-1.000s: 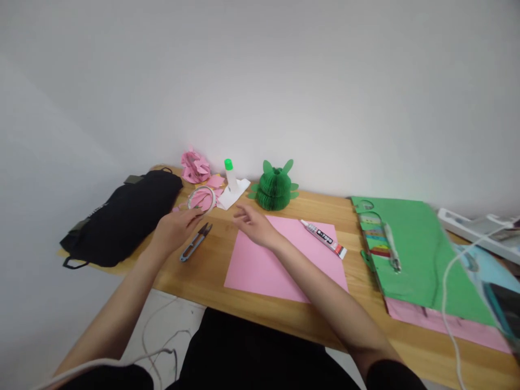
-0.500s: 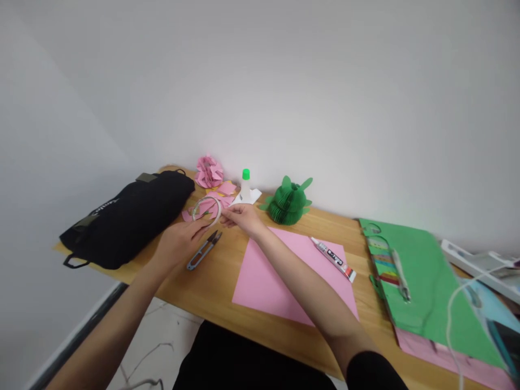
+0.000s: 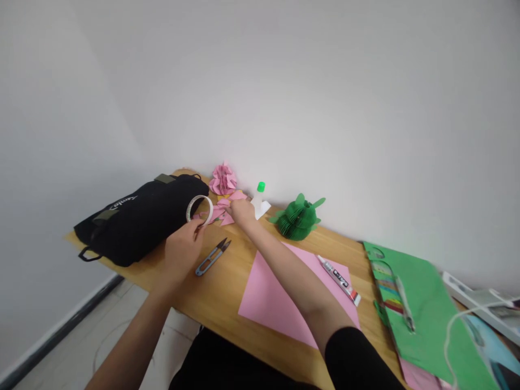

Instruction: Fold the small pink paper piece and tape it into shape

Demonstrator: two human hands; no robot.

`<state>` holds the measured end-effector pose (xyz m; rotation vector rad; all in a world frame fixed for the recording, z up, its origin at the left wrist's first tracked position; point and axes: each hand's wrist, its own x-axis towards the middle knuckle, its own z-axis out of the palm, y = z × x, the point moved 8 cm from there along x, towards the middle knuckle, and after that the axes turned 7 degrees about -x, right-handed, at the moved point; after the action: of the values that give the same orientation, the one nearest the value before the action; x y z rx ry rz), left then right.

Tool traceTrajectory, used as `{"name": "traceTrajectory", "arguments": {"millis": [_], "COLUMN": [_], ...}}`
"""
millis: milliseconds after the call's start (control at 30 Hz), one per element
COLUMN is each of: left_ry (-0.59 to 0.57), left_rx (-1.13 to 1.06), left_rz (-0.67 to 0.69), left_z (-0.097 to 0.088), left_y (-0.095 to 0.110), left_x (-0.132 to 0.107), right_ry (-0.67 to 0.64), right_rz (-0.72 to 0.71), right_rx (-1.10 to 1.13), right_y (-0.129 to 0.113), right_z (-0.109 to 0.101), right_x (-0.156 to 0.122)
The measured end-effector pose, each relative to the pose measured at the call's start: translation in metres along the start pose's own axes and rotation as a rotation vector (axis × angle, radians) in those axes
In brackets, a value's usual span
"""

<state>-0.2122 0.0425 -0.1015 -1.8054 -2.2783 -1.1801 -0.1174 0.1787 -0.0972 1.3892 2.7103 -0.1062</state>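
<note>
- Tape roll, white ring, stands up in the left hand, pinched by its lower edge; above the desk, close by the black bag.
- Right hand is down at the pink paper scraps, fingertips among them; from where I stand, can't tell if it grips one.
- Step in hand, my read: sorting out a scrap with the roll kept ready.
- Next move calls for a light fingertip pinch on thin paper, roll held clear of the pile.
- Snips lie nearer the person, touched by neither hand; pink sheet sits under the right forearm.
</note>
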Motion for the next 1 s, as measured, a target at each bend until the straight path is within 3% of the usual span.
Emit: {"name": "traceTrajectory", "arguments": {"millis": [100, 200, 333, 467, 667, 800, 1000], "left_ry": [-0.036, -0.071, -0.116, -0.178, -0.181, -0.27, -0.284], "left_rx": [0.009, 0.016, -0.023, -0.041, 0.081, 0.101, 0.044], "left_rz": [0.003, 0.007, 0.048, 0.082, -0.033, -0.035, -0.123], "left_z": [-0.003, -0.001, 0.013, 0.028, 0.021, 0.025, 0.023], "left_y": [0.0, 0.003, 0.024, 0.044, 0.021, 0.014, 0.003], "left_x": [-0.008, -0.031, -0.069, -0.089, -0.07, -0.057, -0.057], "right_ry": [0.009, -0.023, -0.152, -0.102, -0.039, -0.065, -0.087], "right_rz": [0.079, 0.081, 0.002, 0.054, 0.106, 0.081, 0.042], "right_rx": [0.125, 0.289, 0.584, 0.767, 0.843, 0.906, 1.015], "right_y": [0.016, 0.021, -0.002, -0.015, -0.003, 0.0, 0.017], "right_z": [-0.003, 0.006, 0.036, 0.063, 0.075, 0.08, 0.087], "right_x": [-0.025, -0.067, -0.123, -0.152, -0.177, -0.192, -0.211]}}
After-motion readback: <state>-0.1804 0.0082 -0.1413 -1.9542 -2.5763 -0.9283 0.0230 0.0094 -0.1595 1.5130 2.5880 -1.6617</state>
